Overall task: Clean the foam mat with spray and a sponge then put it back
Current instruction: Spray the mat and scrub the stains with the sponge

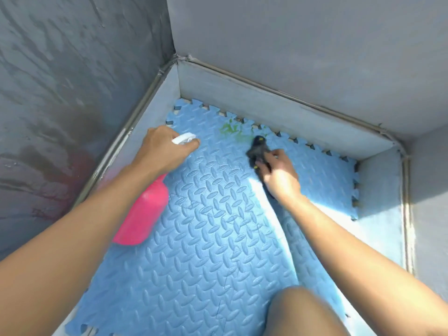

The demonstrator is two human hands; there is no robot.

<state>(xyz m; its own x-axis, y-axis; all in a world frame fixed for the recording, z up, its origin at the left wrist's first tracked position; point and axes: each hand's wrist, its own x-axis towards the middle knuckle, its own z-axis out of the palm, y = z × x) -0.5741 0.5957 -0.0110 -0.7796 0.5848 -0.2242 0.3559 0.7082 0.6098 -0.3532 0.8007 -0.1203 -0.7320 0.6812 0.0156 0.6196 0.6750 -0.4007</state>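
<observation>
A blue foam mat (206,238) with a raised tread pattern and jigsaw edges lies flat in a concrete corner. A green smear (230,128) marks the mat near its far edge. My left hand (162,147) grips the white trigger head of a pink spray bottle (143,214), nozzle aimed toward the smear. My right hand (278,173) holds a dark sponge (258,150) pressed on the mat just right of the smear; the sponge is blurred.
Low grey concrete kerbs (266,112) and taller grey walls (72,93) box in the mat on the left, far and right sides. A bare knee (303,311) rests on the mat at the bottom right. A reddish stain (63,180) shows on the left wall.
</observation>
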